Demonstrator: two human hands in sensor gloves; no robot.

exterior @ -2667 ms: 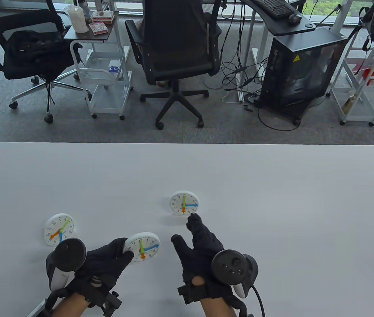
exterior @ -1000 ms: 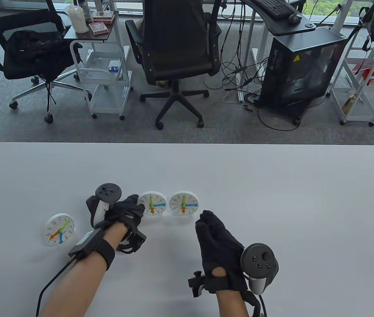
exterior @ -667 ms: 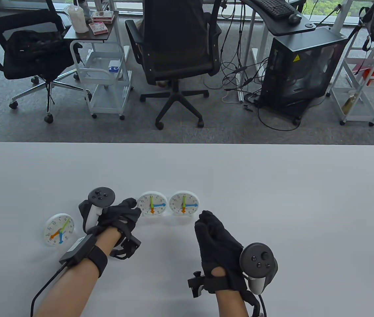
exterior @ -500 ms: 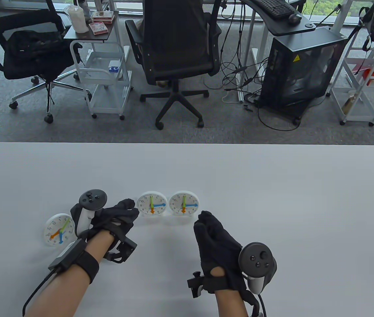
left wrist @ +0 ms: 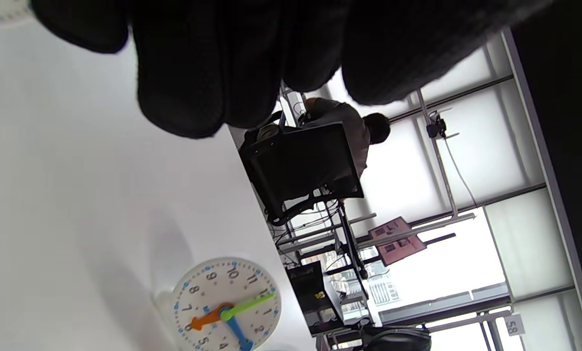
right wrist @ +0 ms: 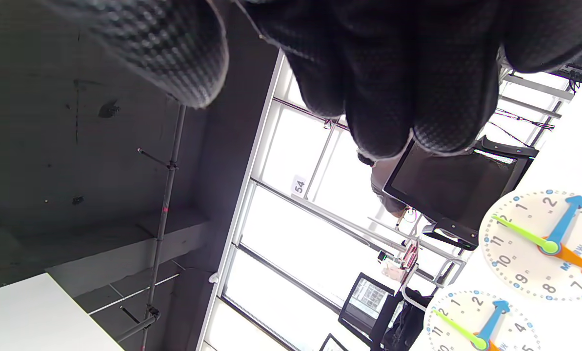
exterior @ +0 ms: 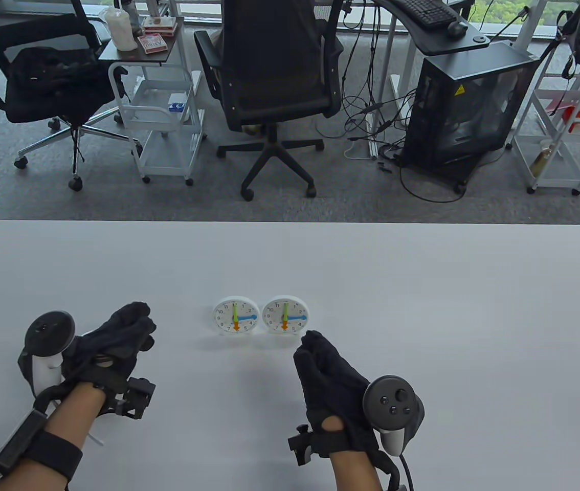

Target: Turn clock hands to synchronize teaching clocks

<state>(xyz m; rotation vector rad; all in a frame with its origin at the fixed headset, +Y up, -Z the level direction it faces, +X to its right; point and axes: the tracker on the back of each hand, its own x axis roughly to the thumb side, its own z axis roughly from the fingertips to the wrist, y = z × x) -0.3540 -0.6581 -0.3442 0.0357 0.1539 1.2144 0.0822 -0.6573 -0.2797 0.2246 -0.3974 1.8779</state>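
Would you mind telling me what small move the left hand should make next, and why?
Probably lower the left hand onto the third clock and take hold of it. The two clocks set side by side show matching hands, while the third, seen in the left wrist view below the fingers, has its hands set differently.

A white table with rounded corners [exterior: 423,266] fills the near half of the table view. Beyond it lies grey carpet [exterior: 331,204]. Two black mesh office chairs [exterior: 274,66] stand on it, with a white wire trolley [exterior: 159,128] between them. To the right a black computer tower [exterior: 466,102] sits under a dark desk holding a black keyboard [exterior: 425,10]. Daylight enters through large framed windows [right wrist: 291,234].
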